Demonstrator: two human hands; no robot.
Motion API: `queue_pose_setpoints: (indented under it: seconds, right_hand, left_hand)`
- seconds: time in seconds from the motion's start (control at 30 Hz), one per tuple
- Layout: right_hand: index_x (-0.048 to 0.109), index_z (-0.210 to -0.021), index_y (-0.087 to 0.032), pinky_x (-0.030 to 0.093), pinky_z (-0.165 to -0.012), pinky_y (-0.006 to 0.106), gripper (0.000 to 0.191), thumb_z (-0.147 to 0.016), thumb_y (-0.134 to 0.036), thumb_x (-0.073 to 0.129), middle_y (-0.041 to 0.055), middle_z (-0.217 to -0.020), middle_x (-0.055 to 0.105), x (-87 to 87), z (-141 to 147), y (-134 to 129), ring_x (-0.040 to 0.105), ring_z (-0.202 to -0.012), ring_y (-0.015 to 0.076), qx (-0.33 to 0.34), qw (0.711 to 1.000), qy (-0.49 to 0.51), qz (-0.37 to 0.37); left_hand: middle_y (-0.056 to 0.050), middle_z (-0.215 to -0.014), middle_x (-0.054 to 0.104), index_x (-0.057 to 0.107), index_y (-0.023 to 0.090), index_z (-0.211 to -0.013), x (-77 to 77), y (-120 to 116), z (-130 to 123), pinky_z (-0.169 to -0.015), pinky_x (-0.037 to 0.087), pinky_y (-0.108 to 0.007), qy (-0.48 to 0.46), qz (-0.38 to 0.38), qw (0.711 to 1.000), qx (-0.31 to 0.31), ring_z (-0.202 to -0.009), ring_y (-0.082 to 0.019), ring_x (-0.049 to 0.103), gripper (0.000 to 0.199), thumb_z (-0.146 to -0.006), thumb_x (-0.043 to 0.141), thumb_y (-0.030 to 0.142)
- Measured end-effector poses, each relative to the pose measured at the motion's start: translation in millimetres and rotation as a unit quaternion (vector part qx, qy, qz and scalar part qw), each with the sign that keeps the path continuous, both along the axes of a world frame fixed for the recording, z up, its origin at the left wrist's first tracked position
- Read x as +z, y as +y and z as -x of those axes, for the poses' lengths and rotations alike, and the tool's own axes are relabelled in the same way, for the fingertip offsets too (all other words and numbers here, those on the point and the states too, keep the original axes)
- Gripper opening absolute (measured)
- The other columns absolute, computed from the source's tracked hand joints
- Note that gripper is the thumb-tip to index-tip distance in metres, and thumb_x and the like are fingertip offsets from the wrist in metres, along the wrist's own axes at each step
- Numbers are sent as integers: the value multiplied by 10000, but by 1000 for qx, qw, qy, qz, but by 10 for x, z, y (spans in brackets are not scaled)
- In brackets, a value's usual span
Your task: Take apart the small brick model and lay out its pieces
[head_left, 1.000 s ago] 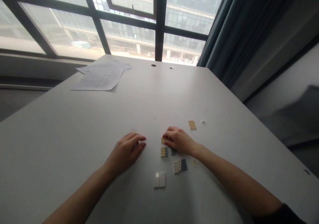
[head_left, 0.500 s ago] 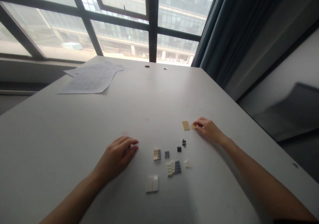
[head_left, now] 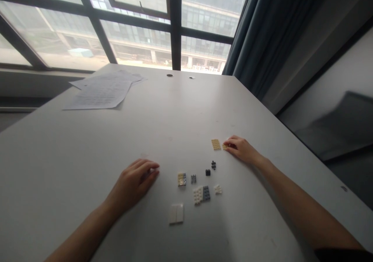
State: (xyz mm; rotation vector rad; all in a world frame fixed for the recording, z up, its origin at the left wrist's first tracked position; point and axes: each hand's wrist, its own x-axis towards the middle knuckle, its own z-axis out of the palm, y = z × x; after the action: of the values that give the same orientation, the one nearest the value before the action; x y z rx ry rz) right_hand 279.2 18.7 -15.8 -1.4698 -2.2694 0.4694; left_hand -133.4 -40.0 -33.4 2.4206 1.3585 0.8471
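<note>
My right hand (head_left: 241,149) pinches the edge of a small tan building-block piece (head_left: 224,146) on the table, its far part hidden by the fingertips. Just left of it lies a studded tan plate (head_left: 216,144). My left hand (head_left: 135,180) rests on the table with curved fingers, thumb apart from them, holding nothing. To its right are a tan-and-grey block piece (head_left: 182,179) and a small grey piece (head_left: 193,179). Nearer to me lie a white studded plate (head_left: 197,196), a dark grey plate (head_left: 206,193) touching it, and smooth white tiles (head_left: 176,214).
Two small black pieces, a block (head_left: 208,172) and a knobbed part (head_left: 213,165), lie between the tan plate and the grey plate. A small white piece (head_left: 218,189) is beside them. Papers (head_left: 99,91) spread over the far left of the white table (head_left: 175,114), before the window.
My right fingers have closed more tightly at the small tan piece, which stays in about the same place. My left hand keeps its pose. The whole view has shifted slightly.
</note>
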Motion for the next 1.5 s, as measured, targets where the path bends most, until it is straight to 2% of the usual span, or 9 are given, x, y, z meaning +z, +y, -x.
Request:
queue_pose_setpoints:
  seconds: [0.1,0.23,0.4,0.73,0.87,1.0,1.17,1.3,1.5]
  right_hand:
    - [682,-1028,-182,499,-759,295,200,-846,-219,607,56,-978,640,40,21,-57,609,-759,151,-11,1000,-4,-6]
    - [647,-1101,-187,514,-773,314,257,-847,-210,616,79,-1085,622,117,168,-298,605,-815,165,-31,998,18,-42]
    - [639,-1113,-208,531,-766,290,281,-833,-223,660,64,-1086,624,91,455,-610,611,-822,157,43,998,45,5]
    - [694,-981,-171,498,-875,338,157,-846,-141,620,74,-968,659,-6,607,-620,612,-914,194,53,998,28,-26]
    - [693,-986,-186,498,-881,339,166,-852,-145,604,71,-980,660,-47,512,-647,611,-928,198,36,998,32,-40]
    - [690,-1007,-194,487,-902,350,190,-862,-152,575,72,-1009,660,-72,257,-600,610,-947,203,-10,998,25,-49]
    - [703,-1003,-183,508,-808,333,199,-859,-188,565,74,-984,660,-55,-75,-432,623,-866,197,-77,996,11,-35]
    - [708,-1000,-193,508,-737,305,208,-840,-200,575,62,-986,659,-34,-194,-337,617,-775,168,-77,997,16,-19]
    - [704,-996,-193,503,-717,291,202,-843,-206,574,55,-1001,647,-47,-271,-323,604,-736,151,-72,997,19,-9]
  left_hand:
    - [-51,-932,660,620,208,-941,-11,5,11,-802,469,-287,-3,-2,1000,-6,-866,-184,600,180,-897,517,348]
    - [-44,-928,656,622,208,-942,-23,10,19,-789,463,-282,-6,-5,1000,-8,-854,-183,596,180,-889,532,354]
    - [-39,-922,655,624,207,-931,-24,21,4,-790,460,-280,-5,-2,1000,-8,-846,-180,597,184,-891,530,361]
    - [-56,-926,672,639,192,-921,3,7,2,-799,475,-279,5,-5,1000,-4,-862,-184,613,242,-897,500,389]
    - [-53,-918,681,645,194,-914,21,8,-9,-792,486,-279,9,-12,1000,1,-846,-183,623,258,-895,494,403]
    - [-43,-911,680,644,196,-912,23,6,-12,-793,486,-272,11,-15,1000,1,-839,-177,626,248,-896,496,395]
    - [-42,-910,671,636,194,-915,23,0,-1,-796,476,-276,10,-14,1000,-2,-843,-177,615,229,-896,509,384]
    - [-46,-925,664,629,194,-918,28,0,-4,-807,470,-283,9,-9,1000,-4,-861,-182,609,222,-897,514,383]
    - [-36,-904,660,630,194,-915,19,-2,-4,-779,472,-278,7,-7,1000,-1,-825,-174,610,222,-894,513,382]
